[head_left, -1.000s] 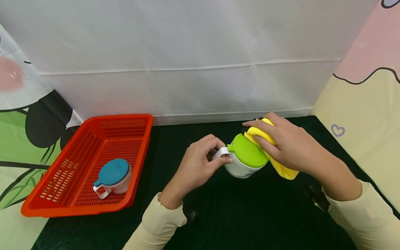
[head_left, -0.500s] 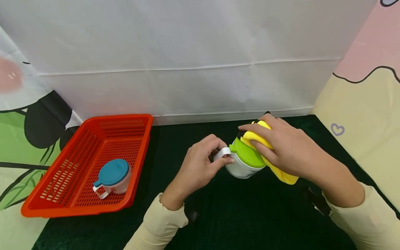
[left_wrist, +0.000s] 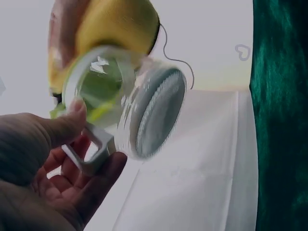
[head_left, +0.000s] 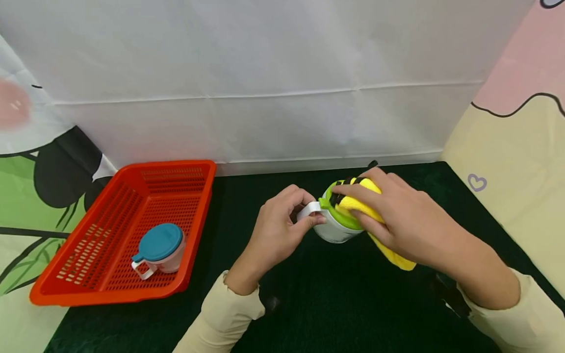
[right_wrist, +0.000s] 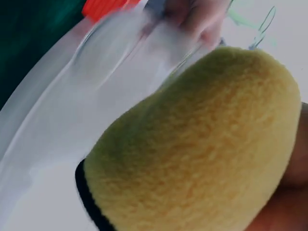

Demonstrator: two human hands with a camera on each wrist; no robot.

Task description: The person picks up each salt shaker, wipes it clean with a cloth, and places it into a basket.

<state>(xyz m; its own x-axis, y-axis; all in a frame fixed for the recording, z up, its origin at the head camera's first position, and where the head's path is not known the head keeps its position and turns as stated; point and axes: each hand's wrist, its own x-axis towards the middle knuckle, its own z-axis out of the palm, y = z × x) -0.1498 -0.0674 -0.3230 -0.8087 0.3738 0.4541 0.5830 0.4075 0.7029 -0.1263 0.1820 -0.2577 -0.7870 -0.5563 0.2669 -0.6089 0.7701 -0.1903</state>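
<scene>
My left hand (head_left: 278, 225) pinches the white handle (left_wrist: 91, 159) of a clear jar with a green lid (head_left: 348, 220), fingers and thumb round the handle. The jar (left_wrist: 149, 110) is tilted, and its round base shows in the left wrist view. My right hand (head_left: 401, 220) grips a yellow cloth (head_left: 364, 193) with a black edge, pressing it over the lid, most of which it covers. In the right wrist view the fuzzy yellow cloth (right_wrist: 207, 144) fills the middle and hides part of the jar behind it.
An orange plastic basket (head_left: 196, 235) stands on the dark green tabletop (head_left: 335, 304) at the left. Inside it sits a second jar with a blue lid (head_left: 161, 242) and a white handle. A white sheet (head_left: 282, 88) rises behind the table, with printed sheets at both sides.
My right hand has slid the cloth left and down across the lid, covering more of the green. The jar has shifted slightly left and up with my left hand still on its handle.
</scene>
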